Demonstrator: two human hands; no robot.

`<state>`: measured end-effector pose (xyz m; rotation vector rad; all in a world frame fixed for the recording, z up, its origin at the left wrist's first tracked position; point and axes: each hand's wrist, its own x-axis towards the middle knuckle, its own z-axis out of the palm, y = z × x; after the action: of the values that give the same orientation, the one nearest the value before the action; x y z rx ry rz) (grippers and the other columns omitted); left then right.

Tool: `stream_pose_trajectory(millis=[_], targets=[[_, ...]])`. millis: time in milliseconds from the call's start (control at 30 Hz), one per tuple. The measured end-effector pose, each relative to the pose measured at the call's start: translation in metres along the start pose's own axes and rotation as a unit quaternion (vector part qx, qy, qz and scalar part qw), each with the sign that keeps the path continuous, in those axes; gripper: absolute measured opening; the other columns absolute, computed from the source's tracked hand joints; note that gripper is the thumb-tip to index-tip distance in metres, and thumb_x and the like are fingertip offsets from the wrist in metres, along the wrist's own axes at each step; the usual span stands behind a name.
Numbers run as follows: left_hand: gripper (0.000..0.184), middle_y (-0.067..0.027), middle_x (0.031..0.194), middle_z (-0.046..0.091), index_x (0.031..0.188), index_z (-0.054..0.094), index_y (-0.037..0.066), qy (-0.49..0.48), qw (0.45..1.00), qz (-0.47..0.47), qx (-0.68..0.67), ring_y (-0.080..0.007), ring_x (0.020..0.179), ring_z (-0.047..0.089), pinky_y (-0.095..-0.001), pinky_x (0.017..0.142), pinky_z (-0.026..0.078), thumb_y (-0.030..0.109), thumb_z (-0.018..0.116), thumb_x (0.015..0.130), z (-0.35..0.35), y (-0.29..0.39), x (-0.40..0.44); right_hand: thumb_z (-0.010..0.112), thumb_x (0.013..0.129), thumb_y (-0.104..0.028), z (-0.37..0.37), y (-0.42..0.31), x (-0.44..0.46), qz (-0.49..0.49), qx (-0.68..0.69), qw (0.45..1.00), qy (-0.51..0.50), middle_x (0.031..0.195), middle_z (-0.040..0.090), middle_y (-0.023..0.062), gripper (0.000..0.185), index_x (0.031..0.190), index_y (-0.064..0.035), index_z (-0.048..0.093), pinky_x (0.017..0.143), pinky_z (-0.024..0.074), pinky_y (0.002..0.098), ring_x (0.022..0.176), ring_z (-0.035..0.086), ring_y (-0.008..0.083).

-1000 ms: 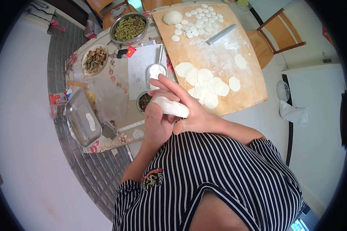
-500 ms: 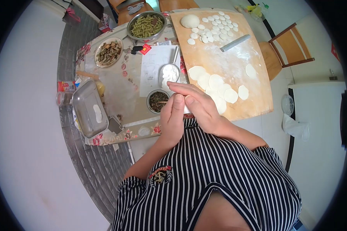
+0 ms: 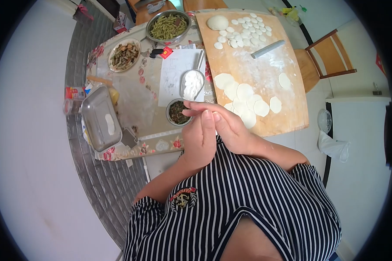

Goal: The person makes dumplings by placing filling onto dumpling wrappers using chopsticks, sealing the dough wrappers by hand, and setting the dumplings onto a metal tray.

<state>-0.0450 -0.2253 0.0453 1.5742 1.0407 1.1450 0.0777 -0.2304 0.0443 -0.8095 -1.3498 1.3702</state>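
My left hand (image 3: 199, 140) and my right hand (image 3: 234, 130) are pressed together in front of my striped shirt, thumbs side by side. They close round a dumpling that the fingers hide almost wholly. Just beyond the fingers stands a small bowl (image 3: 169, 118) of dark chopped filling (image 3: 178, 112). Flat round dough wrappers (image 3: 245, 92) overlap on the wooden board (image 3: 265, 71), to the right of my hands. A metal tray (image 3: 94, 136) at the left holds one white dumpling (image 3: 110, 125).
Flour fills a metal scoop (image 3: 192, 83) lying on paper. On the board are a grey rolling pin (image 3: 268, 49), a dough ball (image 3: 217, 22) and several small dough rounds (image 3: 248, 34). A pot of green pods (image 3: 168, 27) and a plate of food (image 3: 124, 55) stand at the far left.
Both hands have come slightly nearer my body, still pressed together. The thumbs are closer to each other, and more of the filling bowl shows.
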Motion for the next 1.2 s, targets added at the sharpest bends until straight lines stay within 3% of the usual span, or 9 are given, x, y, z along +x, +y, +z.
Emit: stream_pose_trajectory(millis=[167, 333, 433, 467, 533, 667, 833, 1000, 1200], targets=[[0.035, -0.0074, 0.07, 0.057, 0.085, 0.056, -0.004, 0.002, 0.999, 0.041, 0.013, -0.0117, 0.062, 0.049, -0.0291, 0.059, 0.041, 0.018, 0.036, 0.105, 0.002, -0.001, -0.001, 0.023, 0.104, -0.013, -0.007, 0.001, 0.0, -0.053, -0.089, 0.994, -0.045, 0.144, 0.042, 0.0221, 0.042, 0.138, 0.0064, 0.038, 0.111, 0.0339, 0.0402, 0.131, 0.047, 0.0314], [0.037, -0.0091, 0.072, 0.058, 0.088, 0.057, -0.005, 0.003, 1.0, 0.009, 0.002, -0.0135, 0.065, 0.051, -0.0308, 0.061, 0.042, 0.021, 0.037, 0.105, 0.003, -0.004, 0.001, 0.032, 0.105, -0.016, -0.004, 0.006, 0.0, -0.033, -0.082, 0.996, 0.005, 0.137, 0.051, 0.0181, 0.037, 0.134, 0.0041, 0.045, 0.107, 0.0382, 0.0354, 0.126, 0.051, 0.0268], [0.047, -0.0114, 0.076, 0.061, 0.094, 0.059, -0.008, 0.009, 0.983, -0.17, -0.069, -0.016, 0.072, 0.053, -0.0332, 0.065, 0.042, 0.033, 0.04, 0.104, 0.003, 0.001, 0.017, 0.035, 0.105, -0.023, -0.013, 0.005, 0.008, 0.058, -0.029, 0.998, 0.015, 0.141, 0.047, 0.0176, 0.043, 0.139, 0.004, 0.04, 0.108, 0.0363, 0.0357, 0.129, 0.047, 0.0254], [0.044, -0.0094, 0.081, 0.062, 0.096, 0.06, -0.006, 0.006, 0.995, -0.084, 0.054, -0.0153, 0.074, 0.055, -0.0325, 0.066, 0.043, 0.033, 0.042, 0.103, 0.003, -0.034, 0.019, 0.037, 0.105, -0.027, -0.014, 0.005, 0.011, 0.119, 0.026, 0.992, 0.019, 0.145, 0.043, 0.0175, 0.049, 0.142, 0.0045, 0.035, 0.11, 0.0343, 0.0363, 0.133, 0.043, 0.0242], [0.04, -0.0069, 0.088, 0.063, 0.101, 0.061, -0.004, 0.063, 0.931, -0.272, -0.236, -0.0144, 0.077, 0.057, -0.0318, 0.067, 0.046, 0.033, 0.043, 0.103, 0.001, -0.017, 0.032, 0.04, 0.103, -0.037, -0.009, 0.007, 0.011, 0.104, 0.036, 0.993, 0.045, 0.147, 0.04, 0.018, 0.059, 0.145, 0.0036, 0.033, 0.11, 0.0338, 0.0358, 0.135, 0.039, 0.0236], [0.047, -0.0085, 0.096, 0.064, 0.103, 0.06, -0.001, 0.034, 0.983, -0.111, -0.142, -0.0126, 0.086, 0.059, -0.0285, 0.081, 0.046, 0.033, 0.029, 0.106, -0.019, -0.026, 0.044, 0.052, 0.1, -0.027, -0.008, 0.012, 0.01, 0.125, 0.136, 0.971, 0.15, 0.142, 0.044, 0.018, 0.057, 0.145, 0.002, 0.033, 0.108, 0.0377, 0.0338, 0.13, 0.045, 0.0213], [0.047, -0.0102, 0.101, 0.066, 0.115, 0.061, 0.0, -0.016, 0.989, -0.098, -0.113, -0.0158, 0.09, 0.06, -0.0288, 0.089, 0.044, 0.033, 0.029, 0.105, -0.018, -0.022, 0.045, 0.061, 0.094, -0.009, -0.007, -0.004, 0.013, 0.209, 0.231, 0.946, 0.087, 0.111, 0.066, 0.0075, 0.037, 0.129, 0.0006, 0.053, 0.086, 0.0529, 0.0238, 0.097, 0.065, 0.0121], [0.031, -0.0104, 0.12, 0.058, 0.117, 0.061, 0.001, -0.001, 0.981, -0.081, -0.178, -0.0152, 0.103, 0.058, -0.0286, 0.094, 0.044, 0.023, 0.05, 0.1, -0.013, -0.02, 0.039, 0.063, 0.094, -0.013, -0.011, 0.008, 0.01, 0.177, 0.156, 0.96, 0.15, 0.096, 0.068, 0.0036, 0.023, 0.113, -0.001, 0.062, 0.075, 0.0528, 0.0205, 0.084, 0.065, 0.0086], [0.029, -0.0065, 0.108, 0.06, 0.112, 0.065, 0.001, -0.103, 0.977, -0.157, -0.104, -0.0132, 0.101, 0.059, -0.0261, 0.086, 0.047, 0.007, 0.072, 0.084, -0.038, -0.04, 0.036, 0.066, 0.093, -0.017, -0.012, 0.004, 0.007, 0.228, 0.045, 0.962, 0.143, 0.097, 0.069, 0.0051, 0.026, 0.11, 0.0017, 0.064, 0.078, 0.0515, 0.0226, 0.086, 0.064, 0.008]])
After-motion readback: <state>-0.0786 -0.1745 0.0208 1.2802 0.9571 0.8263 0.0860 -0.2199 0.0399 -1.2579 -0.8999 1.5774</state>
